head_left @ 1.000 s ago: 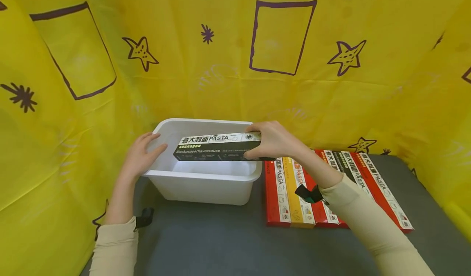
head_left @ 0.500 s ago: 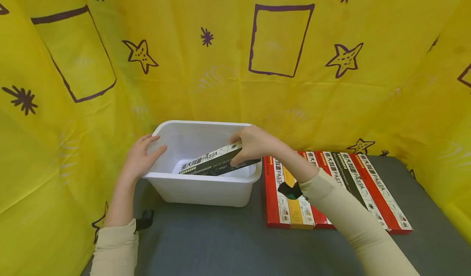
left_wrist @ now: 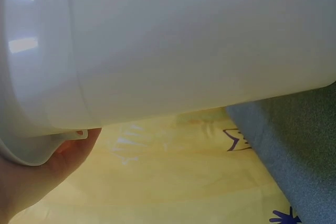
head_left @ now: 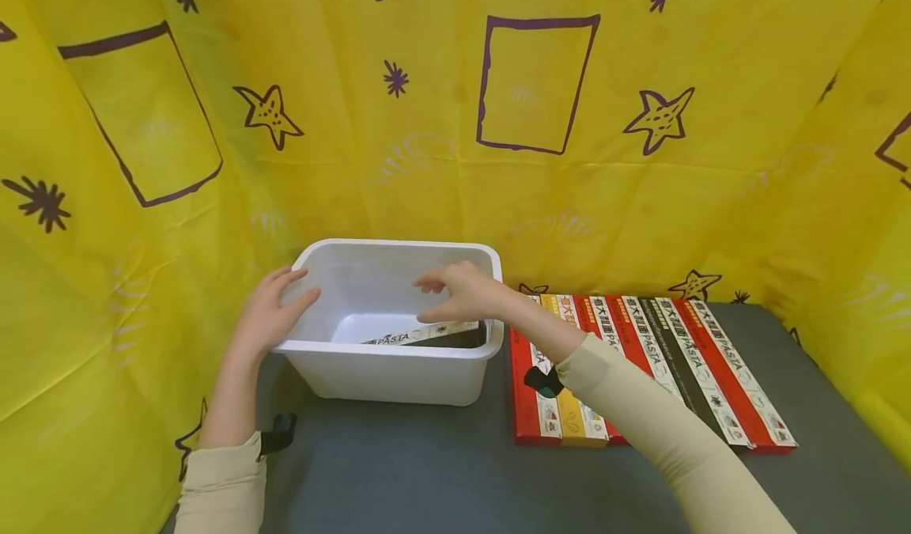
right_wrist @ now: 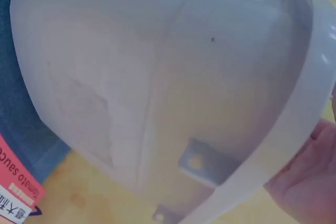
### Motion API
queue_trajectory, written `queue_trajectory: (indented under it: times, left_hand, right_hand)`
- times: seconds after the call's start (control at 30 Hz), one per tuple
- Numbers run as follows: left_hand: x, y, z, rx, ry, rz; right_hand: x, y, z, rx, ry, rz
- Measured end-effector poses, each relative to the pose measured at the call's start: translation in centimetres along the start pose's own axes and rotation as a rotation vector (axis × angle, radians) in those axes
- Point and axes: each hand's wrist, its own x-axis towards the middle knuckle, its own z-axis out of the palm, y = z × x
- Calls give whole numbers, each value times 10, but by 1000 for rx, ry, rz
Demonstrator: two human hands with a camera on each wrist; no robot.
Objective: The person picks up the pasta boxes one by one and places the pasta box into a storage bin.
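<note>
My left hand holds the left rim of a white plastic bin, its thumb and fingers lying over the edge. In the left wrist view, part of that hand shows below the rim. My right hand is over the bin's right half with fingers parted and nothing between them. Below it a black and white pasta box lies inside along the near wall, its lower part hidden by the rim. The right wrist view shows the bin's outer side with the right hand beyond the rim.
Right of the bin, several pasta boxes lie side by side on the dark grey table: red boxes, a yellow box and a black one. A yellow patterned curtain surrounds the table at the back and sides.
The black pasta box has gone down into the bin, first tilted, and now lies low inside. My right hand has moved left and let go of it. The left hand stays at the rim.
</note>
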Motion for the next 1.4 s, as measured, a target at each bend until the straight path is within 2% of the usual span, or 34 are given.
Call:
queue_trajectory:
  times: [0.13, 0.27, 0.6, 0.8, 1.0, 1.13, 1.23, 1.4]
  left_hand:
    - [0, 1, 2, -3, -5, -4]
    - [0, 0, 3, -4, 3, -5]
    - [0, -1, 4, -19, 6, -12]
    - [-2, 1, 4, -32, -3, -30]
    - [-2, 1, 5, -28, 3, -22]
    - [-1, 0, 5, -19, 1, -14]
    - [0, -1, 4, -19, -1, -13]
    - [1, -1, 4, -17, -2, -15]
  right_hand:
    - [-8, 9, -1, 51, 105, -17]
    - [-20, 15, -4, 121, 169, -27]
    - [-59, 32, -10, 310, 299, 100]
    - [-84, 43, -11, 471, 350, 200]
    - [-109, 58, -2, 559, 420, 237]
    - [-126, 64, 3, 639, 434, 302]
    - [-136, 69, 5, 671, 434, 350]
    - [-151, 77, 9, 655, 451, 388]
